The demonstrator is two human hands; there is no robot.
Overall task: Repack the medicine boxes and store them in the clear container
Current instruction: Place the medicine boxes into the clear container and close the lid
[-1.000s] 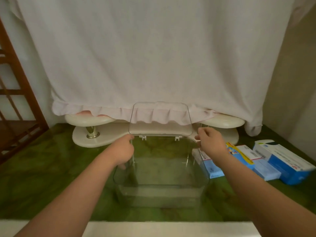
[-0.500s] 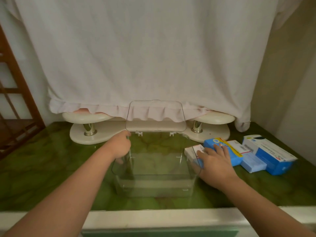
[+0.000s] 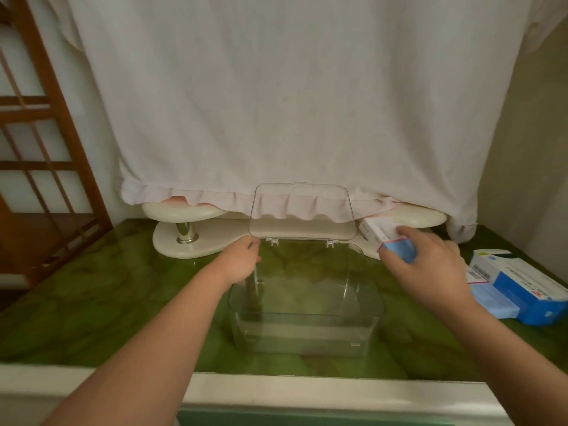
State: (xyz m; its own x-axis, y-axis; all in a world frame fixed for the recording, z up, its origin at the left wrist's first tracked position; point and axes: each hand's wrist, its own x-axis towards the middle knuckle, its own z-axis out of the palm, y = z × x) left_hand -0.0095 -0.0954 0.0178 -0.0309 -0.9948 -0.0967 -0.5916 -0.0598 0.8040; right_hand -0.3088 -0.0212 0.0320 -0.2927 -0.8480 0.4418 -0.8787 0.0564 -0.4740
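Note:
A clear container (image 3: pixel 307 327) sits on the green marble table, its hinged lid (image 3: pixel 302 210) standing upright at the back. My left hand (image 3: pixel 241 261) grips the container's left wall near the back corner. Held above the container's right back corner, a white and light blue medicine box (image 3: pixel 385 241) is gripped by my right hand (image 3: pixel 430 269). More medicine boxes lie to the right: a large blue and white box (image 3: pixel 522 281) and a pale blue box (image 3: pixel 491 302) beside it.
A cream shelf with a metal post (image 3: pixel 184 233) stands behind the container under a hanging white cloth (image 3: pixel 276 103). A wooden lattice frame (image 3: pixel 40 149) stands at the left. The table's white front edge (image 3: pixel 276 385) runs below the container.
My right hand went from the lid to the boxes on the right, took hold of the white and light blue box and lifted it off the table. My left hand stayed on the container.

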